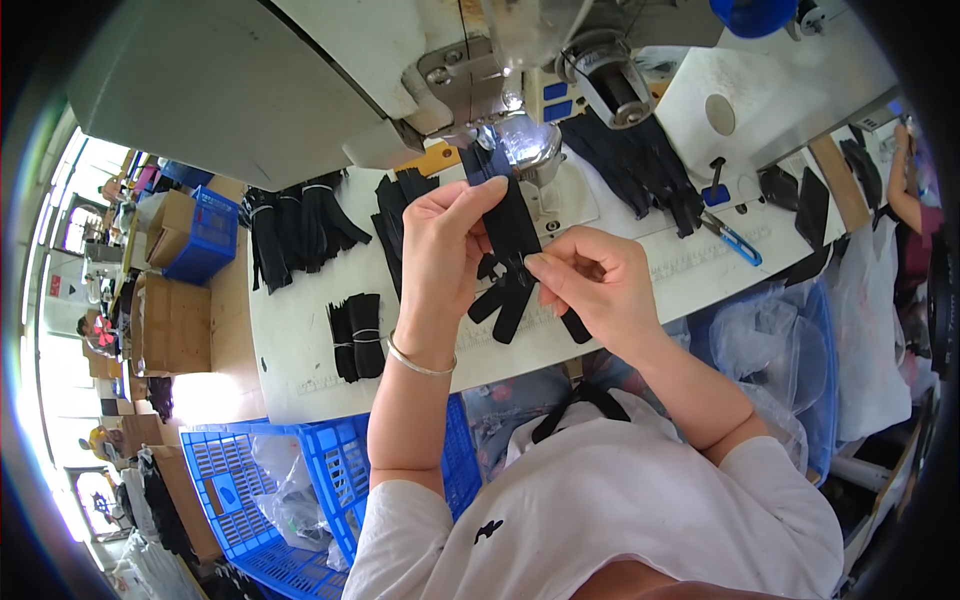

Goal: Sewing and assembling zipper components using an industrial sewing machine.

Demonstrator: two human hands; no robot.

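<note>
Between my hands, in front of the sewing machine's needle area (520, 145), a black fabric strip (512, 220) is stretched lengthwise. My left hand (438, 240) grips its upper part, the thumb pressed on top. With thumb and forefinger, my right hand (600, 285) pinches the lower end; a small detail there is too fine to make out. Short black strips (500, 312) lie on the white table just below the held one. Beside my left wrist rests a tied black bundle (355, 337). More black strips (630, 165) are piled beyond my right hand.
The machine head (260, 85) overhangs the far left of the table. Tied black bundles (300, 225) lie at the left edge. Blue-handled thread snips (738, 242) are on the right. A blue crate (335, 470) and a blue bin (822, 370) with plastic bags stand below the table.
</note>
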